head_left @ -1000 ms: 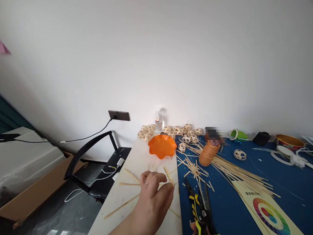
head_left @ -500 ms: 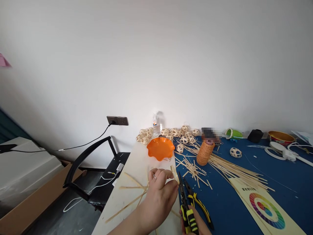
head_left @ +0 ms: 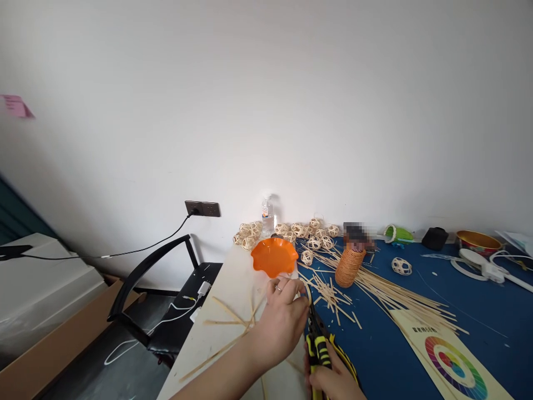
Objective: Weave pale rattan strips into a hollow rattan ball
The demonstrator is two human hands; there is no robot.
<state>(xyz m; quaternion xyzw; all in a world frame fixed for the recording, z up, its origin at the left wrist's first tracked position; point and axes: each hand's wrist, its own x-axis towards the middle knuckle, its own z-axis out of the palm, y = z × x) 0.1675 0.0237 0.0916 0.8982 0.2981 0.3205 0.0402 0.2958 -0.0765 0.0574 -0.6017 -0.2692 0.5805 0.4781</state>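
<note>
My left hand (head_left: 285, 322) is closed, pinching a pale curled bamboo strip (head_left: 308, 291) that shows past its fingertips. My right hand (head_left: 335, 378) grips black-and-yellow long-nose pliers (head_left: 321, 349), whose jaws point up at the strip. Whether the jaws touch it is partly hidden by the left fingers. A second pair of pliers (head_left: 343, 358) lies on the blue surface just right of the first. Crossed bamboo strips (head_left: 249, 326) lie on the white table part (head_left: 227, 347), left of my left hand and partly under that forearm.
Beyond my hands stand an orange scalloped dish (head_left: 273, 256), several woven balls (head_left: 300, 229) and a water bottle (head_left: 267, 215). Loose strips (head_left: 400, 291), a twine-wrapped bottle (head_left: 350, 268) and a colour-wheel sheet (head_left: 456, 361) lie to the right. A black chair (head_left: 183, 311) adjoins the left edge.
My left hand has shifted slightly right and up with the curled strip. The pliers in my right hand have come closer to it, now overlapping the second pair. The view has turned slightly.
</note>
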